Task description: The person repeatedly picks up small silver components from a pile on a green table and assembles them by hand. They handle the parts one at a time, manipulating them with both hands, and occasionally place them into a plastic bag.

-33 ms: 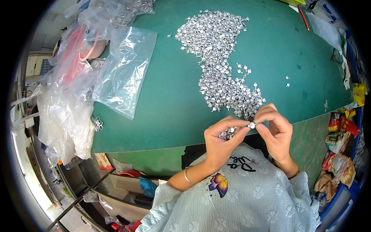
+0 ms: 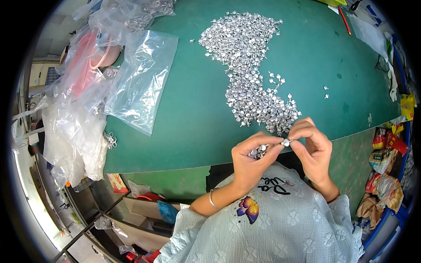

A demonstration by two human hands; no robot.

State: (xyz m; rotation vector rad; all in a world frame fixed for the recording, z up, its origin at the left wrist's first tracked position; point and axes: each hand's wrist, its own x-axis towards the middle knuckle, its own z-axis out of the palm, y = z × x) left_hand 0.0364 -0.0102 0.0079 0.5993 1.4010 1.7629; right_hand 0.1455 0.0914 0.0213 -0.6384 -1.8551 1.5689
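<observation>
My left hand [image 2: 251, 161] is cupped at the near edge of the green table [image 2: 193, 127] and holds a small clump of silver metal pieces [image 2: 258, 151] in its palm. My right hand [image 2: 315, 149] faces it. One small silver piece [image 2: 286, 142] is pinched where the fingertips of both hands meet. Just beyond the hands, a long heap of the same silver pieces [image 2: 247, 65] runs from the table's far side to its near edge. A few stray pieces [image 2: 325, 91] lie to the right of the heap.
Clear plastic bags [image 2: 140, 83] lie on the table's left side, one over a pink bowl [image 2: 94, 57]. More filled bags [image 2: 74, 140] hang off the left edge. A red pen [image 2: 344, 19] lies at the far right. Colourful packets [image 2: 386, 149] sit low on the right.
</observation>
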